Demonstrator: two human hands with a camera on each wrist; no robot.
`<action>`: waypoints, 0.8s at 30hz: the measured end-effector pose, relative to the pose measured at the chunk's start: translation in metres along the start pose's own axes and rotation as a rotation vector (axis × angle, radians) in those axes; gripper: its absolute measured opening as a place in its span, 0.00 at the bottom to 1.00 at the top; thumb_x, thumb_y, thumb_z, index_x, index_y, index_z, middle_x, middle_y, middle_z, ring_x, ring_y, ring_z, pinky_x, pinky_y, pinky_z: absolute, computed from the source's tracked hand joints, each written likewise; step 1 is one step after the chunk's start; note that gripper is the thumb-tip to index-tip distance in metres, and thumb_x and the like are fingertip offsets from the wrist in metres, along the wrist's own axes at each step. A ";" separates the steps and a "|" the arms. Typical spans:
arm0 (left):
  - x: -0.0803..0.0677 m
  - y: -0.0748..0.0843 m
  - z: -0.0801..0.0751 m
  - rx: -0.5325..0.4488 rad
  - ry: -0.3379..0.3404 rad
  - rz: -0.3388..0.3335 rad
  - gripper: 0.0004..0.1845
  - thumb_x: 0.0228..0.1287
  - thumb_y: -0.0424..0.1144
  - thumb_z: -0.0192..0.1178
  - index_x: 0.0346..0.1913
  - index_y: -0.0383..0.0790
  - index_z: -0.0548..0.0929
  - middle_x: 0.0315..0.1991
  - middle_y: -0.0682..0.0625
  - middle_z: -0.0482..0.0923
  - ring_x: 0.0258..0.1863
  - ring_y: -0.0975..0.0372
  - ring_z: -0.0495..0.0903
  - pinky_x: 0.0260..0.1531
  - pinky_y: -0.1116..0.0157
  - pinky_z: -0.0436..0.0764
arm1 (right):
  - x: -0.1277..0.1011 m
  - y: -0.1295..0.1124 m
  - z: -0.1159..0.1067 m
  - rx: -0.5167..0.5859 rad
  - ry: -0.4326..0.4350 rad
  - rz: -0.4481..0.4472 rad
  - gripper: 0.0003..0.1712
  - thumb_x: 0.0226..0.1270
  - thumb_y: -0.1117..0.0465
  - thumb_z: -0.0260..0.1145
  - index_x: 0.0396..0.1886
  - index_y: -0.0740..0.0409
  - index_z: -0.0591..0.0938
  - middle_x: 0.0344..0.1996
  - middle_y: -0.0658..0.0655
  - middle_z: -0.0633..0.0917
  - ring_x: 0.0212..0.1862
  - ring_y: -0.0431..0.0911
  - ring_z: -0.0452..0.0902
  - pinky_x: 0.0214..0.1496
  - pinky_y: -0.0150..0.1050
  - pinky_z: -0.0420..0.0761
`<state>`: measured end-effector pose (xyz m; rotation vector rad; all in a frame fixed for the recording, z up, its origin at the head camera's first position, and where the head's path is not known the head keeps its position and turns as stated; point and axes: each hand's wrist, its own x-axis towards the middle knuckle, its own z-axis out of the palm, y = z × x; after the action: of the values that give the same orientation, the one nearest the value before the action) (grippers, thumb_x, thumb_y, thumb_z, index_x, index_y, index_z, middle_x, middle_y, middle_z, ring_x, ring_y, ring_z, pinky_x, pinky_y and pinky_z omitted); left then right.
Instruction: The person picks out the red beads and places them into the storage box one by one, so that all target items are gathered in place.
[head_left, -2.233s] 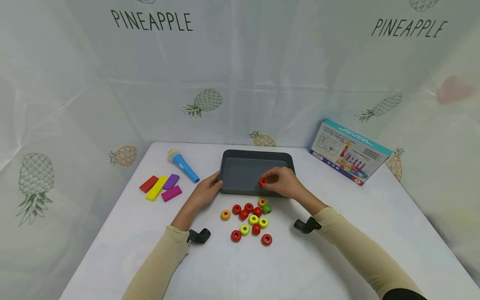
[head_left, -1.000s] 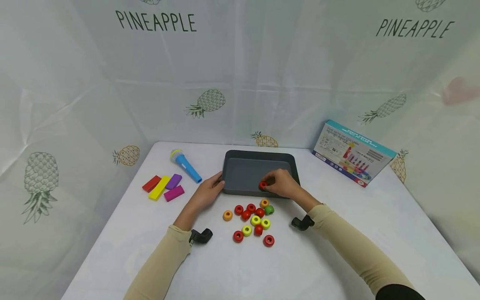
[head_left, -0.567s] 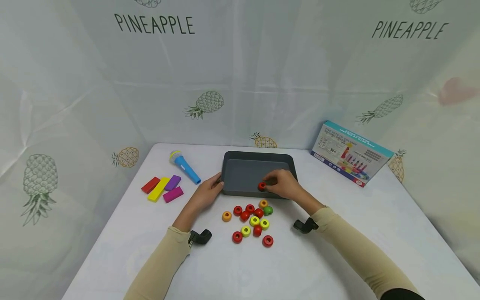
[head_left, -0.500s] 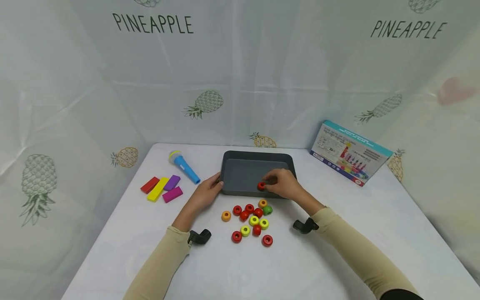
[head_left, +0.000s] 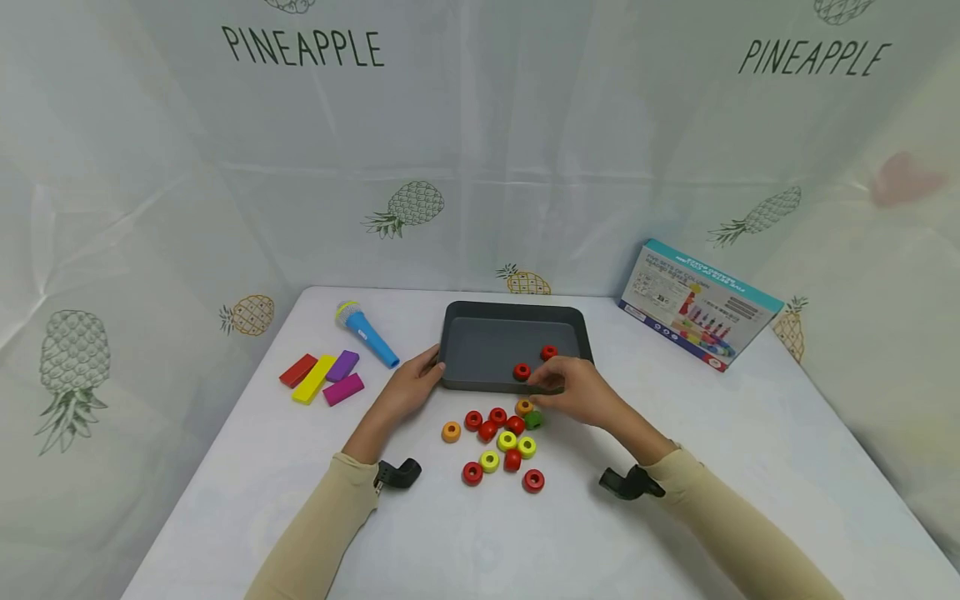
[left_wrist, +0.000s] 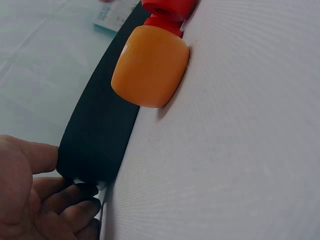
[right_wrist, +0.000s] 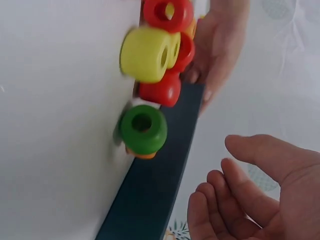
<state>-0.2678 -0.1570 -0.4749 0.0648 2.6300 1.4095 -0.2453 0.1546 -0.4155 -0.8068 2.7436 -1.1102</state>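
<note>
My left hand (head_left: pixel 411 385) holds the dark grey tray (head_left: pixel 480 386) at its left end, thumb on one side and curled fingers beneath, as the left wrist view shows. Two red beads lie in the tray: one red bead (head_left: pixel 522 372) near the front wall, another red bead (head_left: pixel 549 352) behind it. My right hand (head_left: pixel 581 392) hovers over the tray's front edge, thumb and fingers apart with nothing between them. Below its fingertips are an orange bead (head_left: pixel 524 407) and a green bead (right_wrist: pixel 144 129). Several red and yellow beads, with another orange bead (head_left: pixel 451 432), lie before the tray.
A blue toy microphone (head_left: pixel 369 335) lies left of the tray. Beyond it are a red block (head_left: pixel 298 371), a yellow block (head_left: pixel 313 380), a purple block (head_left: pixel 342 366) and a magenta block (head_left: pixel 343 390). A printed box (head_left: pixel 697 308) stands at the back right.
My right hand has let go of a red bead, which now rests in the tray, and has drawn back toward the loose beads. A second red bead has come into sight. My left hand stays put.
</note>
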 end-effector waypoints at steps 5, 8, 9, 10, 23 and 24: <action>0.000 0.001 0.001 0.006 -0.003 0.005 0.31 0.80 0.52 0.48 0.80 0.52 0.59 0.78 0.46 0.63 0.79 0.50 0.59 0.77 0.47 0.61 | -0.018 -0.006 0.001 0.046 -0.049 -0.047 0.12 0.59 0.63 0.77 0.43 0.59 0.88 0.42 0.56 0.88 0.43 0.50 0.83 0.50 0.45 0.87; 0.000 0.000 0.000 0.015 -0.001 0.006 0.31 0.80 0.52 0.48 0.80 0.53 0.59 0.78 0.46 0.63 0.79 0.50 0.59 0.76 0.47 0.61 | -0.028 -0.011 0.003 0.079 -0.092 -0.086 0.14 0.59 0.63 0.77 0.44 0.60 0.88 0.42 0.58 0.88 0.44 0.54 0.83 0.50 0.48 0.87; 0.001 0.000 0.000 0.015 0.001 0.004 0.31 0.79 0.53 0.48 0.80 0.53 0.59 0.78 0.46 0.63 0.79 0.50 0.59 0.76 0.47 0.61 | -0.031 -0.013 0.004 0.098 -0.106 -0.094 0.14 0.59 0.63 0.77 0.44 0.60 0.88 0.42 0.58 0.88 0.44 0.55 0.83 0.50 0.48 0.87; 0.001 0.000 0.000 0.014 0.002 0.004 0.31 0.79 0.53 0.48 0.80 0.53 0.59 0.77 0.47 0.63 0.79 0.50 0.59 0.77 0.47 0.61 | -0.034 -0.015 0.005 0.111 -0.122 -0.100 0.14 0.59 0.62 0.77 0.45 0.60 0.88 0.43 0.58 0.88 0.44 0.56 0.83 0.51 0.49 0.87; -0.001 0.003 0.000 0.010 0.003 0.004 0.31 0.80 0.52 0.48 0.80 0.53 0.59 0.78 0.46 0.63 0.79 0.49 0.58 0.77 0.46 0.60 | -0.066 -0.013 0.027 0.139 -0.207 -0.029 0.14 0.57 0.57 0.79 0.44 0.50 0.89 0.41 0.49 0.88 0.45 0.48 0.82 0.51 0.39 0.86; -0.001 0.003 0.000 0.009 0.003 0.004 0.31 0.80 0.52 0.48 0.80 0.53 0.59 0.78 0.46 0.63 0.79 0.49 0.58 0.77 0.46 0.60 | -0.067 -0.012 0.029 0.136 -0.208 -0.033 0.14 0.57 0.58 0.79 0.44 0.49 0.89 0.41 0.48 0.88 0.45 0.47 0.82 0.51 0.38 0.86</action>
<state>-0.2666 -0.1559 -0.4721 0.0688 2.6408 1.3998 -0.1747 0.1625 -0.4371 -0.8961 2.4656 -1.1343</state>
